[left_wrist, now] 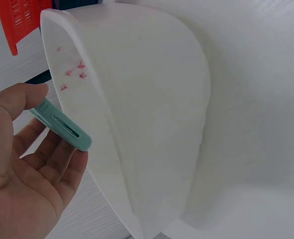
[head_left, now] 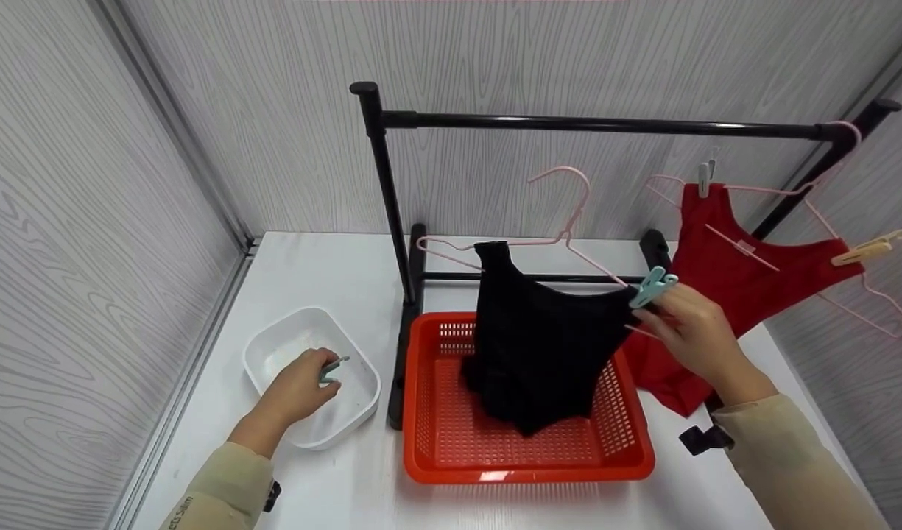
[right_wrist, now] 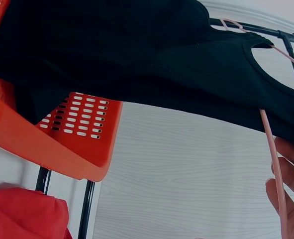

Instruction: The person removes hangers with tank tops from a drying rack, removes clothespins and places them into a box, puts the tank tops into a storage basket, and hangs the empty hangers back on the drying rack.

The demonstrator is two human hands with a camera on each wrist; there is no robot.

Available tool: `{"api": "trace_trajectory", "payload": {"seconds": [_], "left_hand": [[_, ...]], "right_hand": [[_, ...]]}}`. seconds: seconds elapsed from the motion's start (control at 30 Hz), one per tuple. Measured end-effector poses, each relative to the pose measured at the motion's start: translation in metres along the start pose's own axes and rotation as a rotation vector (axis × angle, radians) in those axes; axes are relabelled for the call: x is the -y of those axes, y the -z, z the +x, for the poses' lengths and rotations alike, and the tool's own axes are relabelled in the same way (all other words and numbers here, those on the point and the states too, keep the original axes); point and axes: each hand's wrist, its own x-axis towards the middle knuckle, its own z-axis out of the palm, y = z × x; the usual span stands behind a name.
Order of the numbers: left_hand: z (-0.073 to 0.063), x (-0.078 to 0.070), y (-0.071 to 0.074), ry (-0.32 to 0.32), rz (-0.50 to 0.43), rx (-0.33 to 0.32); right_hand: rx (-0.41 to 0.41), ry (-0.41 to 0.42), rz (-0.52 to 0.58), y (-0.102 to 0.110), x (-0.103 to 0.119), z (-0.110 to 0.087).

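Note:
Over the white tub (head_left: pixel 308 430), my left hand (head_left: pixel 297 388) pinches a teal clothespin (left_wrist: pixel 62 124) between thumb and fingers. My right hand (head_left: pixel 690 331) holds the right shoulder of a black tank top (head_left: pixel 543 346), thumb on the cloth. That top hangs on a pink hanger (head_left: pixel 577 202), whose hook is off the rack's bar; its lower part hangs into the red basket (head_left: pixel 528 471). A second teal clothespin (head_left: pixel 651 287) sits at the right shoulder, by my right fingers. The left shoulder has no visible clothespin.
A black garment rack (head_left: pixel 598 124) stands behind the basket. At its right end hangs a red tank top (head_left: pixel 752 272) on another pink hanger, with a grey clothespin (head_left: pixel 704 180) and a yellow clothespin (head_left: pixel 869 248) at the shoulders. Grey wood-grain panels enclose the white table.

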Motion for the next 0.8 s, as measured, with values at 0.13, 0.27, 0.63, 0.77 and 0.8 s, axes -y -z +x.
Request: {"api": "trace_trajectory", "payload": {"seconds": [0.13, 0.27, 0.63, 0.77, 0.8], "left_hand": [[0.0, 0.002, -0.005, 0.025, 0.021, 0.031], [0.0, 0.005, -0.01, 0.044, 0.072, 0.053], [0.004, 0.01, -0.024, 0.078, 0.158, 0.092], [0.005, 0.012, -0.028, 0.093, 0.162, 0.103], [0.006, 0.013, -0.028, 0.095, 0.161, 0.105]], "right_hand": [[0.002, -0.004, -0.001, -0.001, 0.002, 0.0], [0.011, -0.017, -0.013, -0.002, 0.003, 0.0], [0.003, -0.006, -0.02, -0.005, 0.005, 0.0], [0.008, -0.015, -0.029, -0.004, 0.006, 0.0], [0.008, -0.018, -0.03, -0.004, 0.006, 0.0]]}}
